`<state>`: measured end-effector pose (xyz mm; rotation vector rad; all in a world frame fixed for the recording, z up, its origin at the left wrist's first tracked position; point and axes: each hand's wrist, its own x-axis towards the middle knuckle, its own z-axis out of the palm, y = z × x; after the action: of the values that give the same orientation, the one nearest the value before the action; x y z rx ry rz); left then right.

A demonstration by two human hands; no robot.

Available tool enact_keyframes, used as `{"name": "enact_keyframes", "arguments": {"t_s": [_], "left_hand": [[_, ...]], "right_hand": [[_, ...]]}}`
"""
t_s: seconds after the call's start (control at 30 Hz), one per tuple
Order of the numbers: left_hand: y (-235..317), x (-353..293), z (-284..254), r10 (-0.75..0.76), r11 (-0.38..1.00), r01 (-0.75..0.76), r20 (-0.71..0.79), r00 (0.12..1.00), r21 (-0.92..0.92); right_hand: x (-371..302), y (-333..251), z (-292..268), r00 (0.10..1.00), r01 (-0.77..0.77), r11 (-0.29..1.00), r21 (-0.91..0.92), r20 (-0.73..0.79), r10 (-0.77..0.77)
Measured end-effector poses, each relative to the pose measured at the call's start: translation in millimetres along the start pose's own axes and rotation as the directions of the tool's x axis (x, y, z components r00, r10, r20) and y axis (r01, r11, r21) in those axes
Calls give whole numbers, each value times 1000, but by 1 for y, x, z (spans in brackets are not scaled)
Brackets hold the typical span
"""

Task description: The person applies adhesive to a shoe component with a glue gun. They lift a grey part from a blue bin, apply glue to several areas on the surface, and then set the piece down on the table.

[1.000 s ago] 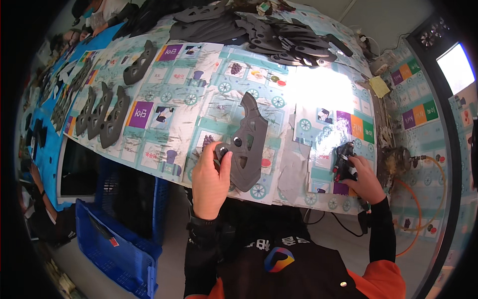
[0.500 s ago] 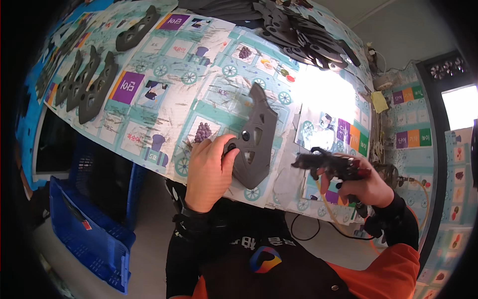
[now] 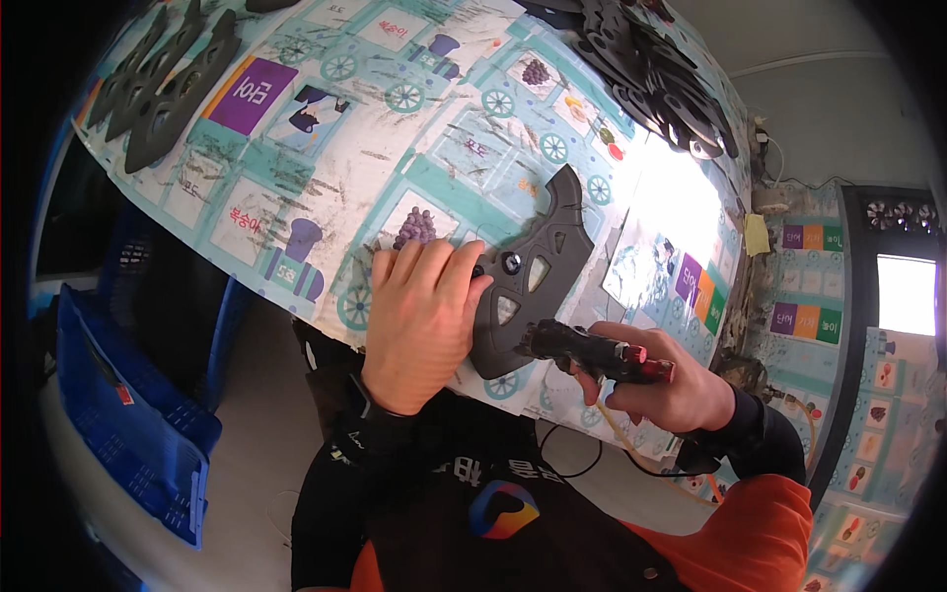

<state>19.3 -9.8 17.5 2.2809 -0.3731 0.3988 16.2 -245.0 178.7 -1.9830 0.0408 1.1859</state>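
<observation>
A dark grey, curved plastic part (image 3: 552, 252) with cut-out openings lies on the paper-covered table in front of me. My left hand (image 3: 419, 321) is at its left edge, thumb and fingers closed on a small dark knob-like bit there; the fingertips partly hide it. My right hand (image 3: 666, 380) grips a black hand tool (image 3: 582, 347) with red rear ends and a thin yellowish hose. The tool's front end is at the lower right edge of the part; whether it touches cannot be made out.
Similar dark parts (image 3: 182, 94) lie in a row at the far left of the table. A large heap of them (image 3: 646, 74) is piled at the back right. Blue plastic crates (image 3: 128, 414) stand below the table's left edge. Bright light glares on the right of the tabletop.
My right hand has brought the tool leftward to the plastic part. My left hand stays at the part's left edge. The view has shifted, and the part appears slightly turned.
</observation>
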Motion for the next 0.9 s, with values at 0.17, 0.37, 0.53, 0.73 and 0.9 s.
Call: {"name": "enact_keyframes", "arguments": {"t_s": [0.17, 0.37, 0.53, 0.73, 0.9], "left_hand": [[-1, -2, 0, 15, 1000, -15, -23, 1000, -2], [-2, -2, -1, 16, 1000, -17, -32, 999, -21], [-3, -2, 0, 10, 1000, -10, -27, 1000, -30], [-2, -2, 1, 16, 1000, -16, -22, 1000, -20], [-2, -2, 0, 9, 1000, -9, -21, 1000, -24]], "right_hand": [[4, -4, 4, 1000, 0, 999, -45, -21, 0], [7, -4, 7, 1000, -6, 992, -127, -10, 5], [7, -5, 8, 1000, -17, 992, -127, -19, 15], [8, 3, 5, 1000, -5, 998, -70, -2, 5], [7, -3, 7, 1000, 16, 998, -58, -12, -17]]}}
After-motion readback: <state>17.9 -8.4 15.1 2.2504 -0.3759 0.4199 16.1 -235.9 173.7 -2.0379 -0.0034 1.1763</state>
